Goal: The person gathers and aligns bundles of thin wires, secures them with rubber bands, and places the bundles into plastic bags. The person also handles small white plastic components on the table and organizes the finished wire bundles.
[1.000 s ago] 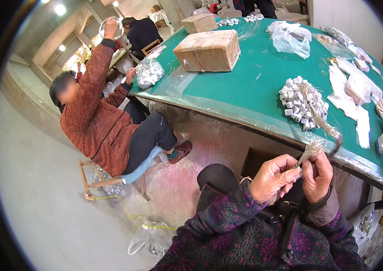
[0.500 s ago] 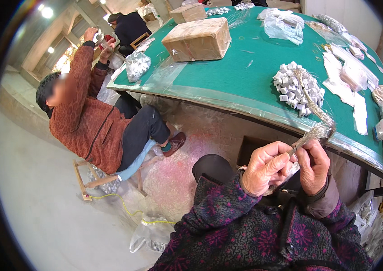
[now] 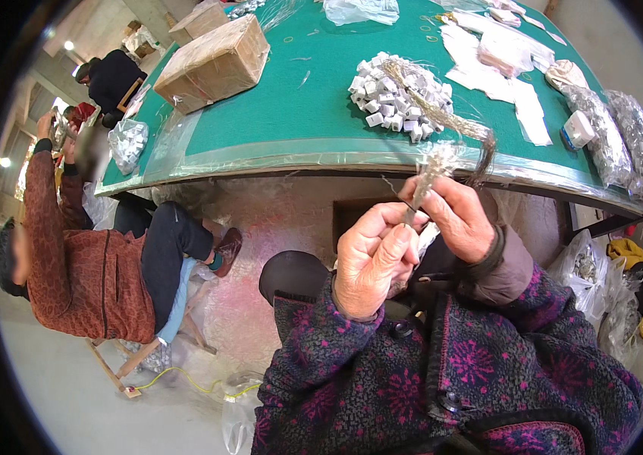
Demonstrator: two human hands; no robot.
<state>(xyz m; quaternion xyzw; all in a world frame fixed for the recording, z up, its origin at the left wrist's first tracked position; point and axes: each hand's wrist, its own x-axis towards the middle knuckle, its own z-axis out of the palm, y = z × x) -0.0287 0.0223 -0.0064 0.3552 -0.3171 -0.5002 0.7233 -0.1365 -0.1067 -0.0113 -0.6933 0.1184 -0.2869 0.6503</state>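
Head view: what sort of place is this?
Probably a small hand-work workshop: a big green-topped table bearing a heap of small white pieces, a cardboard box on it, and a co-worker seated beside it.

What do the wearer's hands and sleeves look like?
Left hand and right hand: both ungloved. Left sleeve: dark grey, fuzzy, magenta-patterned, reaching the wrist. Right sleeve: same pattern, then a plain mauve-brown cuff with a darker band at the wrist.
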